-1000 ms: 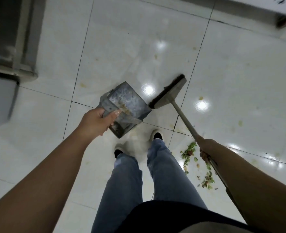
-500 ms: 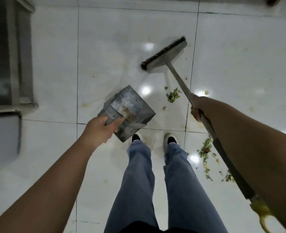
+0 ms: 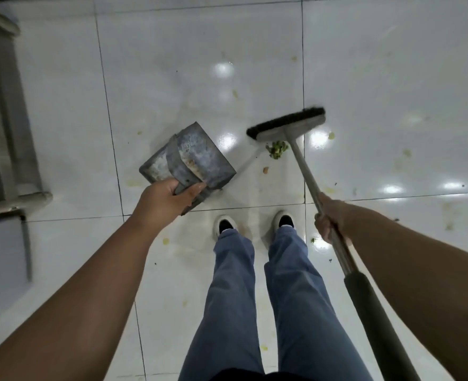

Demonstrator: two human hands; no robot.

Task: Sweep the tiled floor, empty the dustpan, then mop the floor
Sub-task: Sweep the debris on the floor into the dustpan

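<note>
- The broom (image 3: 286, 125) handle is running out of frame at the lower right; its top end is not showing.
- The right forearm is covering part of the handle just behind the right hand (image 3: 328, 220), and the fingers are mostly turned away from the camera.
- The cabinet (image 3: 4, 119) at the left edge is being cut off and is blurred; its detail is hard to make out.
- The dustpan (image 3: 189, 158) is tilting on the floor (image 3: 172, 50), its near edge hidden under the left hand (image 3: 167, 198); its mouth is possibly facing right, towards the broom.
- The left hand is gripping the dustpan's near edge, thumb on top, arm stretched forward.
- The right hand is wrapping tightly round the handle, arm angled inward.
- The broom head is sitting just beyond a green scrap pile (image 3: 277, 149), right of the dustpan and apart from it.
- Both shoes (image 3: 226, 225) are standing between the hands.
</note>
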